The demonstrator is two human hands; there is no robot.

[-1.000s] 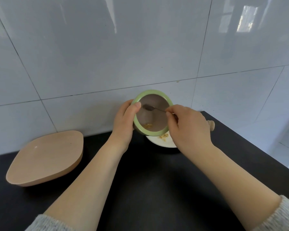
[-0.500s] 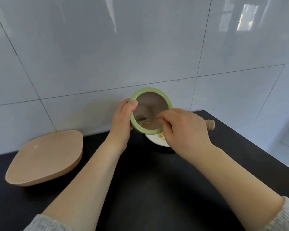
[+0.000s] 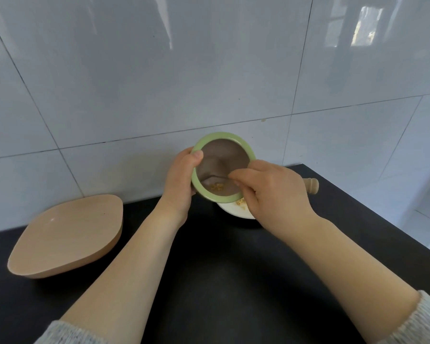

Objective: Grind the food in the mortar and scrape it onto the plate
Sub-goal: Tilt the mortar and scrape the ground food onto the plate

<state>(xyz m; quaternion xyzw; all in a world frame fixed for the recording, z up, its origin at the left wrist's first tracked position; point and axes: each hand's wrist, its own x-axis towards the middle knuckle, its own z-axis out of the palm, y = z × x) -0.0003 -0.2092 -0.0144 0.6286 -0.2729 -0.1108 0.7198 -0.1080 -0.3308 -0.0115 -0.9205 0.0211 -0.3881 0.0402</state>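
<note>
Scraping lower: spoon (image 3: 212, 179) near crumbs (image 3: 217, 186)

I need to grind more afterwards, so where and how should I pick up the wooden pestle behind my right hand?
Probably grip the wooden pestle at its knobbed end, coming from the right: only that end shows past the right hand.

the mortar (image 3: 222, 142) is green-rimmed with a brown-grey interior, tipped so its mouth faces the camera, raised above the plate (image 3: 236, 211). yellowish ground food (image 3: 217, 186) lies at its lower inner wall, beside a spoon bowl (image 3: 212, 180). the plate is white, flat on the counter, carrying more crumbs (image 3: 241, 202) below the mortar's rim.
</note>
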